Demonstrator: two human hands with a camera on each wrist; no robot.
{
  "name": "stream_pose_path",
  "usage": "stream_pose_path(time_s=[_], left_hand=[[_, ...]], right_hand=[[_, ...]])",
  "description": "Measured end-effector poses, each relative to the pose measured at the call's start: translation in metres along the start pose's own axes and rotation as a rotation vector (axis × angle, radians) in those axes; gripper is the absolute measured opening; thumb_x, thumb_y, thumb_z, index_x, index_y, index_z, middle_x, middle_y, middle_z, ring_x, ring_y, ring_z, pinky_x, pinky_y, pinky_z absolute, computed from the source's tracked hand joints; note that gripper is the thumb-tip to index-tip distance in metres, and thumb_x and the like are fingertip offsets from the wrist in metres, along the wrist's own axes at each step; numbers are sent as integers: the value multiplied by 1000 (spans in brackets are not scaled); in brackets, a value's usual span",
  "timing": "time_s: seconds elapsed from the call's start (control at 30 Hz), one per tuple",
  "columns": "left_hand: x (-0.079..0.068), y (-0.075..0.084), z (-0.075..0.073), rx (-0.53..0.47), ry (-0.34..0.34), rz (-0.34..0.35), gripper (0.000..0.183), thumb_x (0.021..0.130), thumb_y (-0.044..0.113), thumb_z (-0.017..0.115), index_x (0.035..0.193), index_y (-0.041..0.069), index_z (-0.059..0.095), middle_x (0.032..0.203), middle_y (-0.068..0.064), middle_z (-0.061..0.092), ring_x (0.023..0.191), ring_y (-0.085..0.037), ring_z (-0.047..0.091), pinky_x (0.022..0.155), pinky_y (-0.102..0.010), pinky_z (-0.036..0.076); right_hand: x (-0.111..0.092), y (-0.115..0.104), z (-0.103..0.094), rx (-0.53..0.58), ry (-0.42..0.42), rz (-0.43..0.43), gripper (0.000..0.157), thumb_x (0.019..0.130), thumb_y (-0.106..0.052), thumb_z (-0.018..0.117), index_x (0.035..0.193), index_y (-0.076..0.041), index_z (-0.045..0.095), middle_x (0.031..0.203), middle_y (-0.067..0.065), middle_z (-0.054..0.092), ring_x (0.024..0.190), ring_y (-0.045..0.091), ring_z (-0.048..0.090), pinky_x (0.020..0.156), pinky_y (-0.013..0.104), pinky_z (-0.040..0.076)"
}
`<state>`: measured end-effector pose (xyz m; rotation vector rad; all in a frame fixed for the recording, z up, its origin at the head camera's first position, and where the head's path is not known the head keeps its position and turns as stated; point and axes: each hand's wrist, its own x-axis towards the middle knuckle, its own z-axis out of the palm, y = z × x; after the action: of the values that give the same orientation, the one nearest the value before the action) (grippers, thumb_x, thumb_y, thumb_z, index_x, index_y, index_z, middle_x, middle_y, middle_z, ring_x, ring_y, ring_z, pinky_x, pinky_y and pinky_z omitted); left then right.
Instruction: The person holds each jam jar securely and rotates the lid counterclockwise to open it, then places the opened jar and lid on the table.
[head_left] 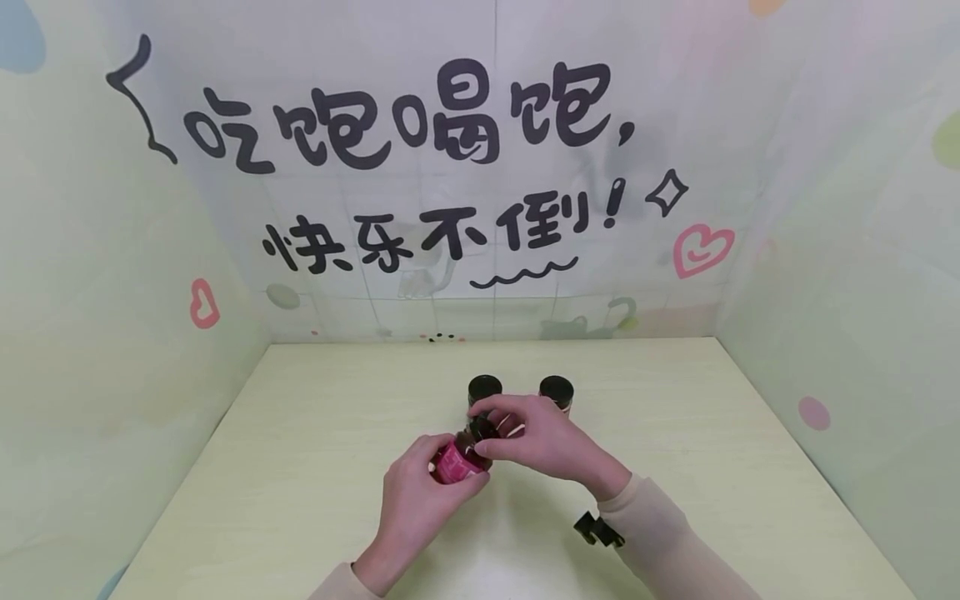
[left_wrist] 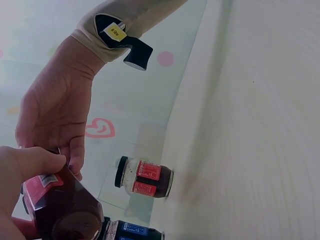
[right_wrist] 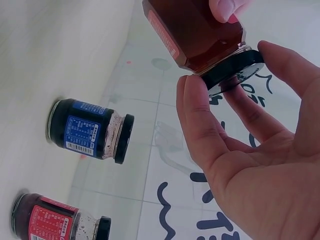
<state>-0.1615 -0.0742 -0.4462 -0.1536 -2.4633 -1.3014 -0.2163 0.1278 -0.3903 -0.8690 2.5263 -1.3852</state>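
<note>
My left hand (head_left: 420,483) grips the body of a glass jar (head_left: 456,465) with dark reddish-brown contents and a pink-red label. The jar is tilted and raised above the table, its lid end toward my right hand (head_left: 543,437). In the right wrist view, fingers and thumb of the right hand pinch the rim of the black lid (right_wrist: 232,70), which sits on the jar's neck. My left thumb (left_wrist: 42,161) presses along the jar's side in the left wrist view. Whether the lid is loose cannot be seen.
Behind the hands, a jar with a blue label (right_wrist: 82,127) and a jar with a red label (right_wrist: 50,220) stand upright, both with black lids. The pale table (head_left: 315,417) is enclosed by printed walls (head_left: 825,250) at the back and sides.
</note>
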Motion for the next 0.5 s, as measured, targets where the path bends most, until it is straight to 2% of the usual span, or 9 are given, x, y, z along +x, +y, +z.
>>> stream_pose_path(time_s=[0.3, 0.5], left_hand=[[0, -1, 2, 1, 21, -1, 48, 67, 33, 94, 107, 22, 72, 98, 12, 68, 84, -7, 63, 68, -27, 54], [1, -3, 2, 1, 29, -7, 48, 67, 32, 94, 108, 23, 71, 98, 11, 68, 85, -7, 63, 68, -28, 54]], right_hand=[[-2, 2, -1, 10, 14, -9, 37, 88, -37, 77, 123, -27, 69, 97, -4, 70, 86, 14, 69, 76, 33, 57], [-2, 3, -2, 9, 18, -3, 35, 88, -38, 78, 121, -32, 68, 99, -4, 70, 87, 14, 70, 76, 33, 57]])
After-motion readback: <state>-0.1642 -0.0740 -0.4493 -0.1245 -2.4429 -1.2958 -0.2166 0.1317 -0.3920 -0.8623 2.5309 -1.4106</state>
